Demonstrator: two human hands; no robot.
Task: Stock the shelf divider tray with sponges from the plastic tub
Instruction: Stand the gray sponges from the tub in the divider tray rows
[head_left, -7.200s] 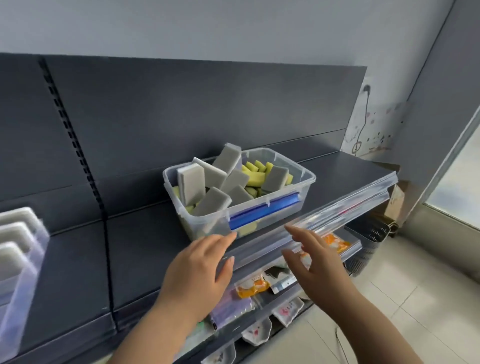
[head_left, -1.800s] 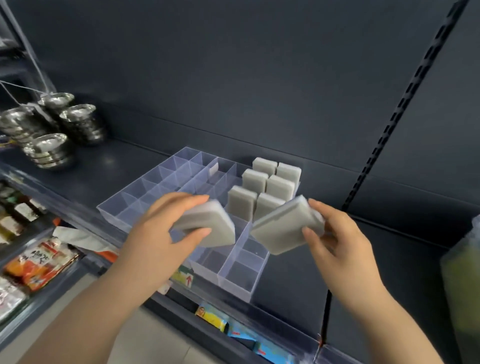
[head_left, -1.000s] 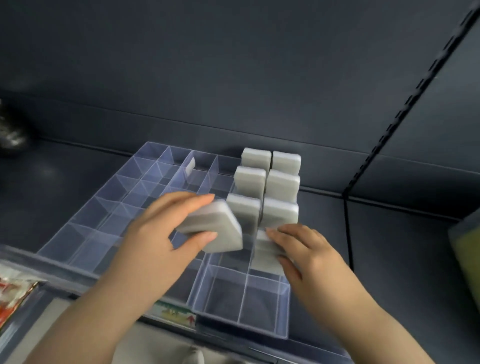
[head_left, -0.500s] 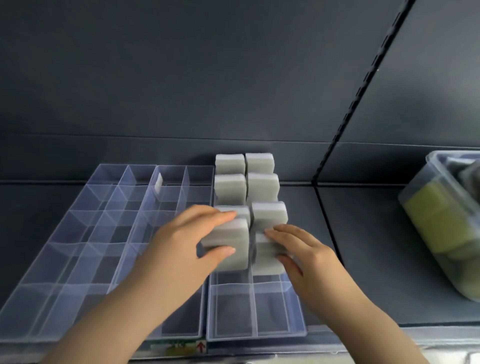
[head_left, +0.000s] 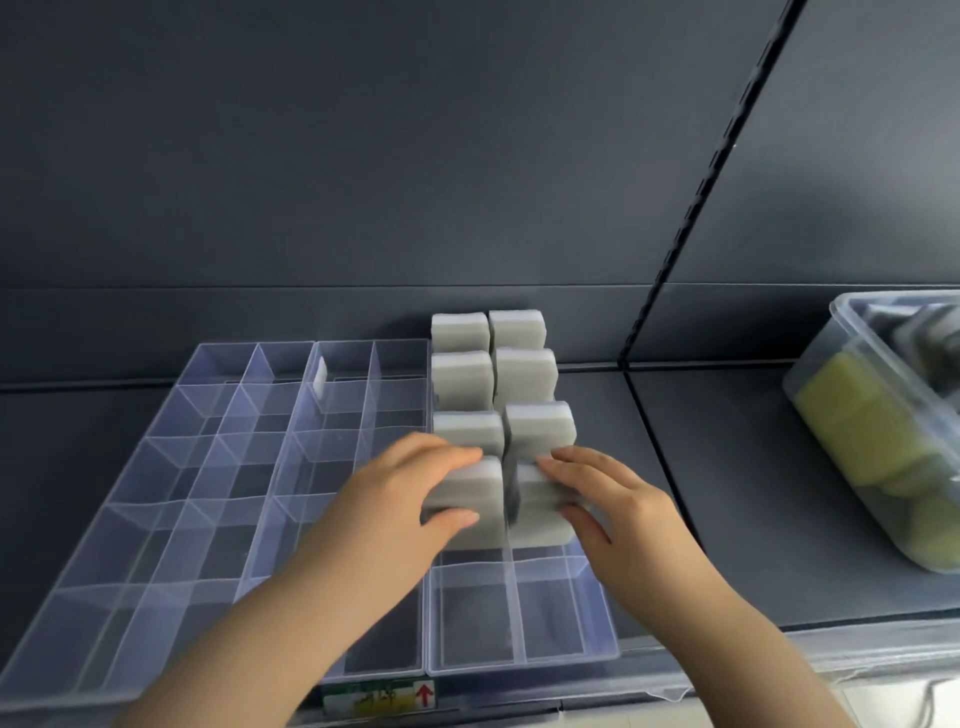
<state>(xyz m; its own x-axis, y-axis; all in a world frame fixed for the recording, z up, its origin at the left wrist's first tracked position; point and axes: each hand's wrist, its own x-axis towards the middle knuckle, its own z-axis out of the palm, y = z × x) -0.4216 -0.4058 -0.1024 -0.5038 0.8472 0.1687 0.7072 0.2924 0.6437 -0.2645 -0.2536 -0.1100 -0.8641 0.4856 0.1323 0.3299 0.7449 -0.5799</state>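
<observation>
The step in hand is seating a pair of grey sponges on edge in the divider tray (head_left: 156, 545), which lies on the shelf (head_left: 727, 493).

The left hand (head_left: 400, 499) grips the left sponge (head_left: 478, 499), fingers (head_left: 447, 457) curled over its top edge and thumb pressed on its near face. The right hand (head_left: 618, 509) holds the right sponge (head_left: 540, 514) the same way, fingers laid over the top and thumb clamped against the front. Both sponges sit side by side in the fourth row of the tray's two right-hand columns, touching across the partition. How deep they have gone I cannot tell.

At 12 o'clock from them stand six upright sponges (head_left: 462, 379), filling three rows. At 6 o'clock the front pair of cells is bare, as are the columns toward 9 o'clock.

The next move probably calls for pressing both sponges down until square, releasing, then reaching to 3 o'clock, where the plastic tub (head_left: 841, 332) holds more yellow and grey sponges, well apart from the tray.
</observation>
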